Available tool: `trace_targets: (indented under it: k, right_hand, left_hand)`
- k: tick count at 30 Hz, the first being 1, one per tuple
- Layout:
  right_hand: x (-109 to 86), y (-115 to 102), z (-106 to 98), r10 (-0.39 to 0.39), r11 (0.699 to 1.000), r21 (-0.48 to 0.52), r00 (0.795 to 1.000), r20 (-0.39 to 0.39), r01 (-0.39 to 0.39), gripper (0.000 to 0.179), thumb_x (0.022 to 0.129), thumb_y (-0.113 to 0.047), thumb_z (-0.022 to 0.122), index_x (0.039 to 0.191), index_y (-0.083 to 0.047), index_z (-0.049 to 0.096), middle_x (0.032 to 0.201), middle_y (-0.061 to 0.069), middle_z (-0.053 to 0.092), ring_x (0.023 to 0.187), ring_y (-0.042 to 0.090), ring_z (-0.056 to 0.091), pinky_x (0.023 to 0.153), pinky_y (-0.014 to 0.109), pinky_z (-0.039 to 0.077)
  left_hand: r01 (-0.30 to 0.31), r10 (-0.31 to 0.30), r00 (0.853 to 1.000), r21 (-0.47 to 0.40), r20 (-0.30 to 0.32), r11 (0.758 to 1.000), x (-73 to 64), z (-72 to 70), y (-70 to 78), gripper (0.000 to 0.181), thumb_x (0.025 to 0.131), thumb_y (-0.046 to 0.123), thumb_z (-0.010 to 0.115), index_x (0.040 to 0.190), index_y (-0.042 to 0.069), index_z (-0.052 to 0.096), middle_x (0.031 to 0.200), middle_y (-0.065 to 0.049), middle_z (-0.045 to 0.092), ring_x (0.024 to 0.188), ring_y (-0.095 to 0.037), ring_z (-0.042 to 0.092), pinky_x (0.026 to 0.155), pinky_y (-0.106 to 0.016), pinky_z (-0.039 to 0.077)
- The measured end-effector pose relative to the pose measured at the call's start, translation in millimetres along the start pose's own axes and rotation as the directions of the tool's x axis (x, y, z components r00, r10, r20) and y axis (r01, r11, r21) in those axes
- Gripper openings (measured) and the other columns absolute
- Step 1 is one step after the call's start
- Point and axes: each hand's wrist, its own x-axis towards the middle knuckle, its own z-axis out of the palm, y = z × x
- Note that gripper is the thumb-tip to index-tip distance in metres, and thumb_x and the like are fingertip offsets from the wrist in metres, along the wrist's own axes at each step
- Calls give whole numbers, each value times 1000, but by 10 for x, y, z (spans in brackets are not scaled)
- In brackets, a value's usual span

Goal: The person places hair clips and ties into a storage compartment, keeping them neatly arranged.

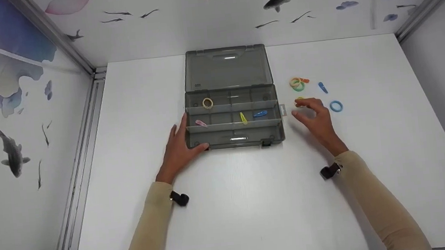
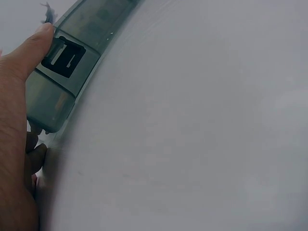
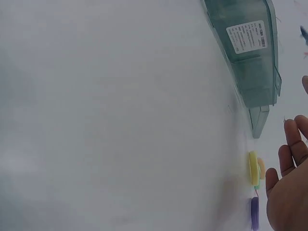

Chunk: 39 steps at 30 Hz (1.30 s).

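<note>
White tbl: L hand grips box @8 o'clock, R hand unclosed by yellow ring, prob. light, so I'd rim-pinch.

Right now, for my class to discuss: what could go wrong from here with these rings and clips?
1. The right fingers are right by the yellow ring, so a careless reach could push it away.
2. The green ring and cream ring overlap beside the orange clip; lifting one might drag another.
3. The left fingers hold the open case at one corner; a jolt could shift the pink clip inside.
</note>
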Motion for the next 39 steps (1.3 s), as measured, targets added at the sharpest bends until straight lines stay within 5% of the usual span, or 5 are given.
trace_targets:
  k: [5, 8, 14, 23, 39]
  right_hand:
    - [-9, 59, -89, 8, 1000, 3, 999, -33, -8, 34, 101, 2, 78, 133, 12, 70, 135, 32, 67, 128, 37, 53, 113, 53, 39]
    - [7, 289, -159, 4, 999, -39, 998, -70, -7, 35, 100, 1, 80, 132, 9, 72, 134, 27, 68, 125, 38, 53, 110, 49, 38]
    - [46, 643, -297, -30, 993, -116, 991, -132, 14, 38, 95, -5, 87, 130, 5, 76, 129, 21, 71, 123, 22, 49, 112, 36, 32]
    - [55, 787, -401, -75, 941, -338, 988, -133, 26, 43, 95, -15, 89, 132, 3, 75, 132, 23, 62, 134, 36, 39, 116, 55, 25]
    - [49, 831, -438, 78, 885, -443, 985, -156, -141, 50, 100, -34, 82, 140, -4, 71, 145, 18, 51, 148, 36, 29, 123, 60, 27]
  left_hand:
    - [3, -3, 1000, 11, -1, 1000, -1, -6, 5, 122, 85, 80, 80, 176, 49, 5, 181, -14, 26, 168, -44, 14, 121, -78, 30]
    - [3, -3, 1000, 13, -2, 1000, -3, -2, 8, 122, 84, 82, 79, 177, 49, 6, 181, -14, 27, 168, -44, 15, 121, -78, 29]
    - [-9, 8, 1000, 15, 2, 1000, -7, -7, 4, 122, 85, 84, 77, 177, 48, 5, 182, -12, 25, 168, -43, 14, 121, -77, 31]
    - [-17, 17, 1000, 14, -2, 1000, -6, -10, 3, 124, 85, 80, 80, 177, 46, 5, 183, -10, 23, 168, -45, 13, 121, -78, 30]
    - [-18, 18, 1000, 2, -2, 1000, -14, -10, 8, 124, 84, 83, 79, 177, 45, 6, 182, -11, 24, 168, -44, 13, 121, -78, 30]
